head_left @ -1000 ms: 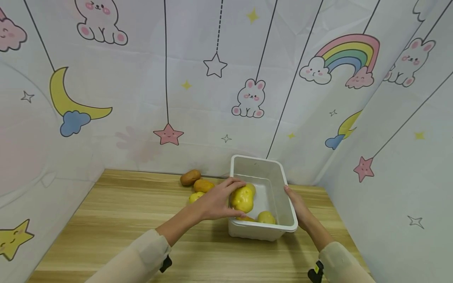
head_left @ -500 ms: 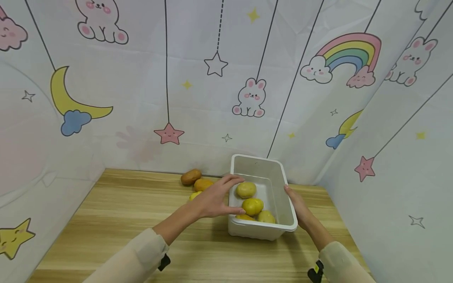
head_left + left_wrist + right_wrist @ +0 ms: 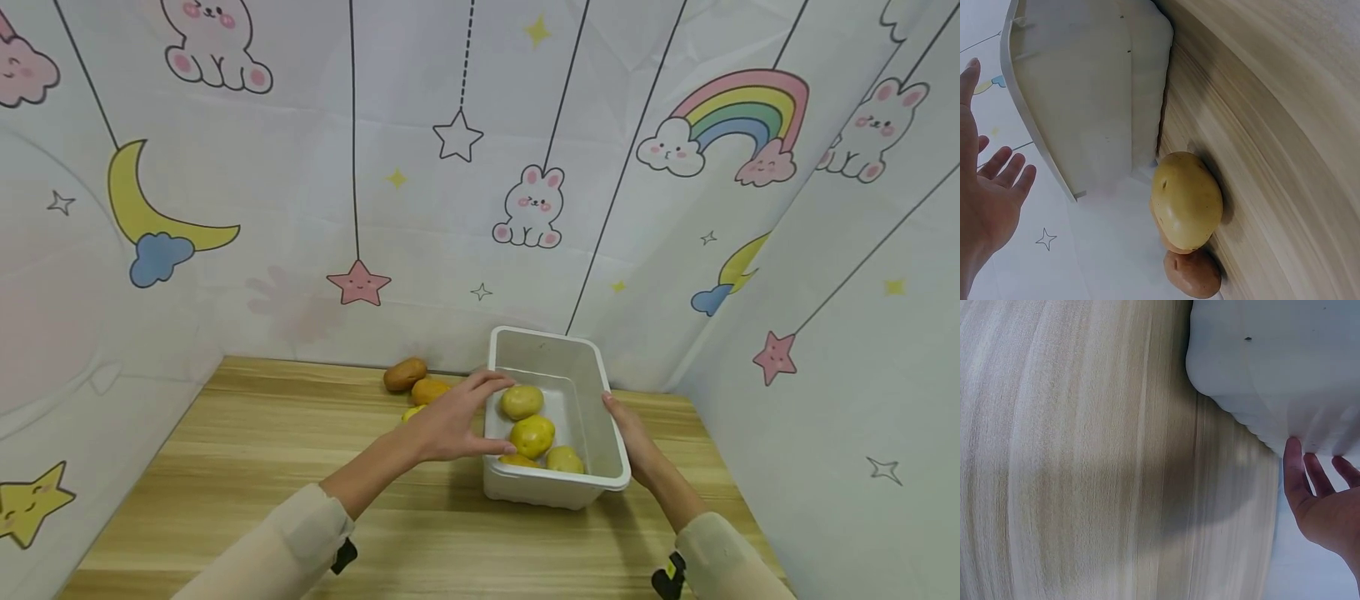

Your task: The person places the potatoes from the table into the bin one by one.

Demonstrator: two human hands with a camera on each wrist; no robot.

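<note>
White bin [image 3: 536, 490] upright, open-topped; four yellow-to-orange potatoes [image 3: 532, 437] visible lying inside.

I have the left forearm [image 3: 369, 482] slanting forward and inward, its left hand [image 3: 453, 423] holding nothing, thumb spread well apart from the fingers [image 3: 1012, 170]. My right forearm [image 3: 671, 493] angles inward too, the right hand's [image 3: 637, 442] fingers [image 3: 1295, 469] extended, slightly separated.

Container [image 3: 536, 492]: white. Inner potatoes [image 3: 522, 402]: yellow (one potato [image 3: 517, 460] orange). Tabletop [image 3: 262, 442]: brown wood grain. Backdrop [image 3: 300, 167]: white, printed with stars [image 3: 359, 285], rabbits [image 3: 534, 208], a rainbow [image 3: 738, 104].
</note>
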